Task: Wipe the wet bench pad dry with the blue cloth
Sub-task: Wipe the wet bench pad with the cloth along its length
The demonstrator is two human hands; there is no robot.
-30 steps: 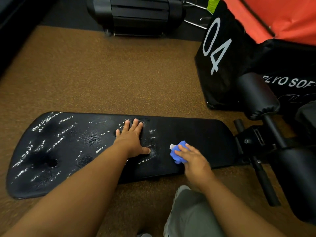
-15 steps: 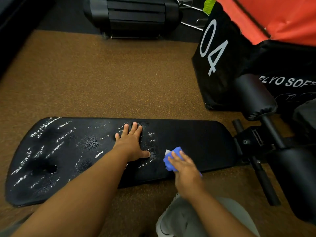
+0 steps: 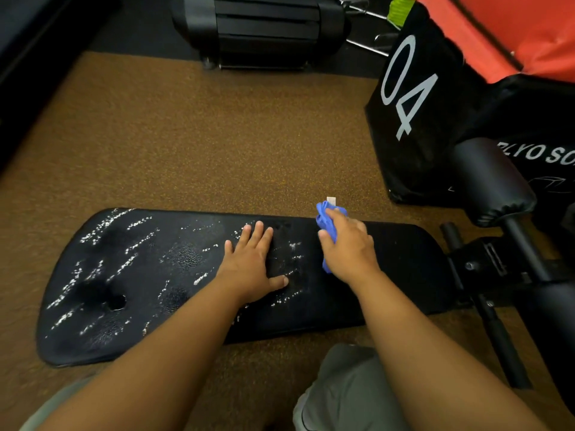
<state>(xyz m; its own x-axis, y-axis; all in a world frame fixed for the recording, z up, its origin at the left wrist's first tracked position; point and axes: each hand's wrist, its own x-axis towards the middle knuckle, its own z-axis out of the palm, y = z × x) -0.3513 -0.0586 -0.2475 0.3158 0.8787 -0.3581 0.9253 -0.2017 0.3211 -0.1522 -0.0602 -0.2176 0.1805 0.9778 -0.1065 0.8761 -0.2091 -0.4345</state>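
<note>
left hand (image 3: 253,262): flat, fingers spread | right hand (image 3: 348,247): grip curled, arm extended

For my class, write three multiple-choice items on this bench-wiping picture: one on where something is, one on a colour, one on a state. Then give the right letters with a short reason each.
1. Where is the blue cloth?
A. At the far edge of the bench pad, under the right hand
B. On the brown floor by the knee
C. Under the left hand

2. What colour is the number 04 on the black box?
A. Orange
B. White
C. Green

3. What is the state of the pad to the left of the left hand?
A. Wiped dry
B. Covered by a towel
C. Dotted with wet droplets

Answers:
1 A, the right hand grips the cloth at the pad's far edge.
2 B, the digits are white on black.
3 C, pale droplets streak that end.
</note>
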